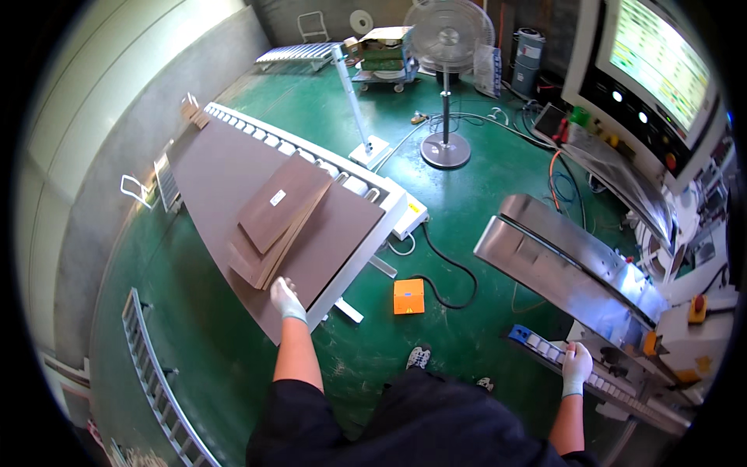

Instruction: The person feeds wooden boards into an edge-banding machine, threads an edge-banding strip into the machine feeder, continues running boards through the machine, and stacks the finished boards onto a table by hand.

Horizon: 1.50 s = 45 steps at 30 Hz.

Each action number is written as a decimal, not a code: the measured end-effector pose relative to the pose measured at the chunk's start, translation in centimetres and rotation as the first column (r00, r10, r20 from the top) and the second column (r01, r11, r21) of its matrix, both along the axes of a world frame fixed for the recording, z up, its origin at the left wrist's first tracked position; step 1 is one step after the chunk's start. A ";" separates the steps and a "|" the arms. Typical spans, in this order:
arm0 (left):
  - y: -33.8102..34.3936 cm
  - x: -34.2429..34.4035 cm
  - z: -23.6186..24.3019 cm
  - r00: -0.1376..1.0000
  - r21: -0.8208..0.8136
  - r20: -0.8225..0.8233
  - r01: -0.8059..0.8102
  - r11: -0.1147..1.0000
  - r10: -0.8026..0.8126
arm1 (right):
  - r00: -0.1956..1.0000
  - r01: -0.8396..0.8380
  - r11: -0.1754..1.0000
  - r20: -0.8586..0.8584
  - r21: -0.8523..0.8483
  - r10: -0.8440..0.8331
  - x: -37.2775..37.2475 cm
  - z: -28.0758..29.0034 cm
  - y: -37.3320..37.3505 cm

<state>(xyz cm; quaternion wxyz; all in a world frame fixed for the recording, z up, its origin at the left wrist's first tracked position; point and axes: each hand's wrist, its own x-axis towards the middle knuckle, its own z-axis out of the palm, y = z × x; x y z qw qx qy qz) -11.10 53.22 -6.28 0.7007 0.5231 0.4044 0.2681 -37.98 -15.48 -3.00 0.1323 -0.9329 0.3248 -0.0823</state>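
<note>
Brown boards (288,198) lie on big sheet (210,167) atop roller table (359,261); green floor (218,311) around, fan (449,35) behind. L hand (286,298) at boards' corner, R hand (576,363) on roller rail (537,343); can't tell if either grip pinches.

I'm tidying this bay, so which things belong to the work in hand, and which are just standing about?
Seemingly in use:
- brown boards, left hand at their near corner
- large brown panel beneath them, on the roller conveyor
- roller rail, right hand on it

Seemingly just about:
- pedestal fan
- loaded trolley
</note>
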 end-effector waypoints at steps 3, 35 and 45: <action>7.3 3.1 -1.0 0.999 0.294 0.044 -0.017 0.956 0.004 | 1.000 0.016 1.000 -0.002 0.023 -0.016 0.9 -0.9 0.6; 7.5 11.9 -2.9 0.980 -0.498 -0.083 0.116 0.860 -0.180 | 0.972 0.147 0.982 0.200 -0.122 -0.121 3.3 -2.0 5.0; -0.4 0.8 -0.6 0.943 -0.747 0.333 0.268 0.609 -0.007 | 0.975 0.120 0.978 0.205 -0.169 -0.084 2.5 -2.2 5.0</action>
